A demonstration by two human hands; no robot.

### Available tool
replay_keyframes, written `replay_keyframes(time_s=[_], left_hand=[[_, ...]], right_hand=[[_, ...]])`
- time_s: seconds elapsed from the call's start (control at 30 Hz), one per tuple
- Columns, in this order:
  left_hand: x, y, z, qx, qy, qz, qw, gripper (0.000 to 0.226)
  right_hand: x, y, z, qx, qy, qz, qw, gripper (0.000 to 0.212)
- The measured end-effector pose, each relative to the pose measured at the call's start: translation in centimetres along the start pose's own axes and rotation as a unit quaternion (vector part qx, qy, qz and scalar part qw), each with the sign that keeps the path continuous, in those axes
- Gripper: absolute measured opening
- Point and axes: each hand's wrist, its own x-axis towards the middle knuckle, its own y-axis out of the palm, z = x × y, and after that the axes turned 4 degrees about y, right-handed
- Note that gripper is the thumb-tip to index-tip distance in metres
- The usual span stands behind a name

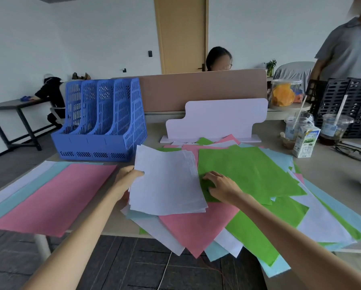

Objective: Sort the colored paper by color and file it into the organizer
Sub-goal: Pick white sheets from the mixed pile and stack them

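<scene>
The left grip (127, 176) clamps the white stack (167, 183) at its edge, fingers hidden underneath. The right grip (221, 185) lies with bent fingers on the green sheet (248, 168); I cannot tell if it pinches. Both papers lie over the mixed pile (196, 229) on the tabletop (328, 170).

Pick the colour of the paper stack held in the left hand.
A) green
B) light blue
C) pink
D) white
D: the left hand grips the left edge of a stack of white sheets, lifted above the mixed pile, while the right hand lies on a green sheet.
</scene>
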Motion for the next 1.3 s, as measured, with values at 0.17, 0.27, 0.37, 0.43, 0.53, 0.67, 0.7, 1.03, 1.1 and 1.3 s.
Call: replay_keyframes(time_s=[0.17,0.27,0.37,0.43,0.53,0.67,0.7,1.03,1.1,1.3], left_hand=[[1.6,1.5,-0.5,0.029,-0.039,0.007,0.999,0.029],[1.6,2.0,-0.2,0.088,0.02,-0.014,0.996,0.028],[0.9,1.5,-0.3,0.099,0.096,-0.027,0.99,0.038],[0.6,1.1,-0.2,0.097,0.136,-0.042,0.985,0.044],[-0.1,0.4,-0.4,0.082,0.161,-0.092,0.979,0.041],[-0.6,-1.6,-0.6,0.041,0.155,-0.157,0.975,0.04],[-0.7,-2.1,-0.6,0.033,0.15,-0.165,0.974,0.04],[-4.1,-4.3,0.1,-0.056,0.124,-0.127,0.983,0.036],[-4.7,-4.2,0.5,-0.072,0.109,-0.113,0.985,0.033],[-6.5,-3.0,0.5,-0.117,0.097,-0.074,0.986,0.026]], right_hand=[[0.1,0.4,-0.3,-0.004,-0.011,-0.004,1.0,0.046],[0.0,0.4,-0.2,-0.012,-0.007,-0.007,1.0,0.046],[0.0,0.5,-0.2,-0.018,-0.008,-0.007,1.0,0.046],[0.1,0.7,-0.3,-0.021,-0.009,-0.01,1.0,0.044],[0.1,0.7,-0.2,-0.035,-0.008,-0.02,0.999,0.043],[0.0,0.8,0.1,-0.048,-0.004,-0.016,0.999,0.042],[0.0,0.7,0.4,-0.052,0.0,-0.015,0.999,0.043],[1.5,0.1,5.3,0.284,0.078,-0.028,0.955,0.035],[1.6,0.3,6.3,0.453,0.115,0.026,0.884,0.029],[0.8,0.4,7.8,0.604,0.137,0.096,0.779,0.038]])
